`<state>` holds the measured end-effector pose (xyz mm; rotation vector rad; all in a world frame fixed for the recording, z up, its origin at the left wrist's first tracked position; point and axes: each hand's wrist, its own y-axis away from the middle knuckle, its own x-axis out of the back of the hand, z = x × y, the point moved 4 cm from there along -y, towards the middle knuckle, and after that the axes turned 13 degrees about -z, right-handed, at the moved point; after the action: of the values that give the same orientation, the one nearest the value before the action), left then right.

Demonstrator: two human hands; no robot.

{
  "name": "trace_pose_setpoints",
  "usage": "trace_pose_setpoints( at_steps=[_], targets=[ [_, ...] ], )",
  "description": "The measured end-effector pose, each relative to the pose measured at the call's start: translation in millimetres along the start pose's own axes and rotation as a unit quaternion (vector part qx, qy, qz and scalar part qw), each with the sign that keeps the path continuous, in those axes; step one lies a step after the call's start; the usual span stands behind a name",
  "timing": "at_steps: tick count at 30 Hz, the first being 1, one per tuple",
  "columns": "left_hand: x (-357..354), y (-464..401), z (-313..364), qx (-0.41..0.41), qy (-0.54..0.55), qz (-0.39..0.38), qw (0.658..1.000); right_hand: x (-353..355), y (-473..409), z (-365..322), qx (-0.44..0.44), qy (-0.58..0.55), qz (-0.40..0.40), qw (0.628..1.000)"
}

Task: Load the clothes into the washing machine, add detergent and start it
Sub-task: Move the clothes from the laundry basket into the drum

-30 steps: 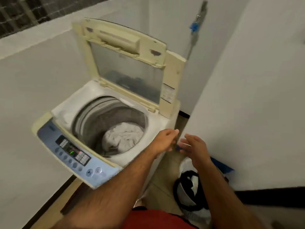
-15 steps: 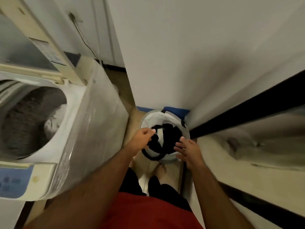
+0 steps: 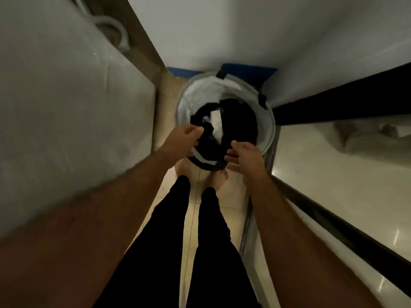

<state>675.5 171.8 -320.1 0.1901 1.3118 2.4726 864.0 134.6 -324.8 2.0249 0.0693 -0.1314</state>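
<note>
view straight down from a person's head at both bare arms reaching toward a round laundry basket [image 3: 268, 130] on a tiled floor [image 3: 189, 210]. the left hand [image 3: 181, 140] sits at the basket's near left rim, its fingers curled and pinching a piece of dark clothing [image 3: 238, 125] that fills the middle of the basket just beyond the fingertips. the right hand [image 3: 246, 158] is at the near right rim, across from the left hand and a little closer to the person; its fingers are loosely spread and slightly bent, touching the dark fabric and the rim's edge, but whether they actually grip anything cannot be told through the blur. a pale piece of cloth [image 3: 216, 125] shows between the dark folds, just beyond the left hand. the washing machine [image 3: 66, 107] stands to the outside of the left forearm, only its plastic-wrapped white side in view. below the hands are the person's legs in black trousers [image 3: 200, 252] and bare feet [image 3: 213, 178]. a white wall [image 3: 222, 30] rises beyond the basket.
</note>
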Motion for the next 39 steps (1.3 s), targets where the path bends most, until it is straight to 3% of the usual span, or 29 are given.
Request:
trace_pose_setpoints(
  at_steps=[12,20,23,26,28,31,34,39],
  targets=[
    [17.1,-191.1,-72.8,0.041,0.012,-0.007,0.999,23.5,-228.2,54.3,-0.037,0.221,0.051,0.973],
    [19.7,-264.2,-102.6,0.04,0.07,0.016,0.997,2.0,-329.0,76.1,-0.056,0.221,0.018,0.973],
    [19.0,-269.6,-104.5,0.042,0.095,0.034,0.994,6.7,-337.4,75.4,-0.03,0.327,0.096,0.939],
    [13.2,-259.1,-100.9,0.042,0.1,0.035,0.994,10.0,-325.5,73.2,-0.031,0.406,0.103,0.908],
    [9.7,-246.8,-95.0,0.043,0.097,0.034,0.994,13.7,-310.0,69.8,-0.025,0.338,0.101,0.935],
    [1.8,-224.1,-81.7,0.056,0.108,0.034,0.992,20.4,-276.6,58.9,-0.079,0.114,0.082,0.987],
    [-13.0,-189.0,-64.0,0.103,0.136,0.066,0.983,20.4,-226.3,43.8,-0.121,-0.06,0.058,0.989],
    [-45.0,-112.8,-28.5,0.186,0.23,0.046,0.954,10.8,-126.8,5.1,-0.125,-0.183,0.02,0.975]
  ],
)
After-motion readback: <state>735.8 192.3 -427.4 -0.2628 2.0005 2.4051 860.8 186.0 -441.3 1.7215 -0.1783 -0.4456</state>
